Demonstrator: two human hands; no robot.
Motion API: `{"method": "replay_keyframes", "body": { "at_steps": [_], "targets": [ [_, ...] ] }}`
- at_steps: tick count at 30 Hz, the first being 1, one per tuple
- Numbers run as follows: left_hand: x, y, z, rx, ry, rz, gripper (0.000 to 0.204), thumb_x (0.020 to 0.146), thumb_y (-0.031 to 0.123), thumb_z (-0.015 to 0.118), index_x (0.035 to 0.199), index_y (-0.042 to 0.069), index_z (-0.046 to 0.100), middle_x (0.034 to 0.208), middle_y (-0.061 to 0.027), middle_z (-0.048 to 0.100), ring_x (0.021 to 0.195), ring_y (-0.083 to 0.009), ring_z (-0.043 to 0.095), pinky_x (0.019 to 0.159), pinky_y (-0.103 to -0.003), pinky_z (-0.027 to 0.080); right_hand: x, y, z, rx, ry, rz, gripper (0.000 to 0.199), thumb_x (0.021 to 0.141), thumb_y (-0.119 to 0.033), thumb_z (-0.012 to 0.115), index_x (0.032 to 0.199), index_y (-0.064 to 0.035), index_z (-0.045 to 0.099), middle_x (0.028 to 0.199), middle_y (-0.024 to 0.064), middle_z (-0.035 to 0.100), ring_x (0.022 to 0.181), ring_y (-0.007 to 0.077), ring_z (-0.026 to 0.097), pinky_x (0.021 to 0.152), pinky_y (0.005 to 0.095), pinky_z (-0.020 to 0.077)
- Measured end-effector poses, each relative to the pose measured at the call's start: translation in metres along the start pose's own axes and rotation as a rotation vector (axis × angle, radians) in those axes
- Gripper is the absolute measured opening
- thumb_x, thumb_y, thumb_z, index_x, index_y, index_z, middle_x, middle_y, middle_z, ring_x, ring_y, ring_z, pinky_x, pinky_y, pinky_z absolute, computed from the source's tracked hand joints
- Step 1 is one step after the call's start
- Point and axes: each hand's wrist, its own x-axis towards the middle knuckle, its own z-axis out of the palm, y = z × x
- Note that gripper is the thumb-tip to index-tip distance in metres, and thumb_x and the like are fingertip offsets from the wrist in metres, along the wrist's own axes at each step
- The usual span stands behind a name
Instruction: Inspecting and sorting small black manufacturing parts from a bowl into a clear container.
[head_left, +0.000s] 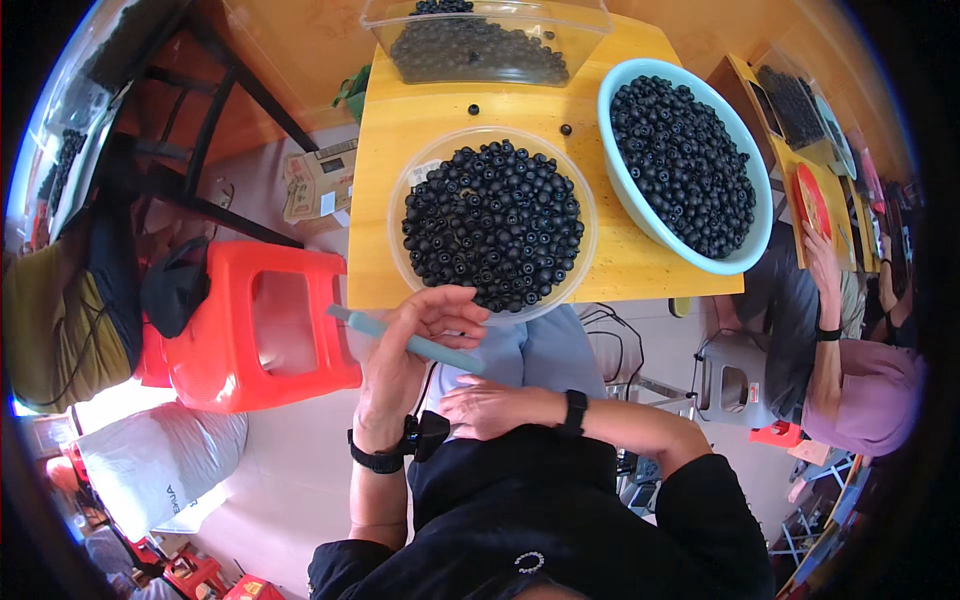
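My left hand [425, 325] is raised at the near edge of a yellow table, palm turned upward and fingers curled. It holds a slim tool with a teal handle [425, 348] and a short grey end pointing left. The fingertips overlap the near rim of a round clear plastic bowl [398, 245], which holds many small black bead-like balls [495, 225], some showing a ring-shaped hole. My right hand [490, 405] rests against my front above my lap, fingers stretched out, holding nothing I can see. I wear black bands on both wrists, the left one with a small black device.
A light-blue basin [605, 150] of similar black balls stands right on the table [640, 285]. A clear box [480, 60] with more sits at the back. Two loose balls lie between. Left is a red stool [220, 350]. At right another person's hand [822, 265] touches a red tray.
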Motion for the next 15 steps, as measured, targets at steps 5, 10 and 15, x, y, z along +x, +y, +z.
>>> {"method": "replay_keyframes", "body": {
  "at_steps": [5,10,15],
  "targets": [
    [0.005,-0.006,0.014,0.181,-0.005,0.057,0.057,0.093,0.045,0.035,0.130,0.001,0.038,0.118,-0.0164,0.051,0.114,-0.0234,0.047,0.097,-0.036,0.036,-0.068,-0.051,-0.079,0.270,0.264,0.199,0.018,0.081,-0.021,0.057,0.087,-0.0052,0.063,0.084,0.0109,0.061,0.083,0.0323,0.059,0.073,0.0402,0.0455],
    [0.008,-0.016,0.033,0.286,-0.130,0.072,0.069,0.088,0.054,0.040,0.136,0.004,0.030,0.126,-0.0158,0.044,0.121,-0.0249,0.040,0.103,-0.038,0.029,-0.101,-0.090,-0.108,0.173,0.852,0.337,0.015,0.073,-0.010,0.066,0.084,-0.0030,0.058,0.081,0.0118,0.057,0.079,0.0323,0.057,0.070,0.0398,0.0437],
    [0.018,-0.013,0.051,0.352,-0.242,0.030,0.067,0.090,0.048,0.038,0.137,0.002,0.026,0.131,-0.0168,0.038,0.127,-0.0249,0.031,0.107,-0.039,0.020,-0.089,-0.096,-0.095,-0.030,1.137,0.465,0.037,0.063,-0.006,0.073,0.092,-0.0043,0.049,0.092,0.0132,0.049,0.091,0.0342,0.049,0.077,0.0404,0.0400]
  ]
}}
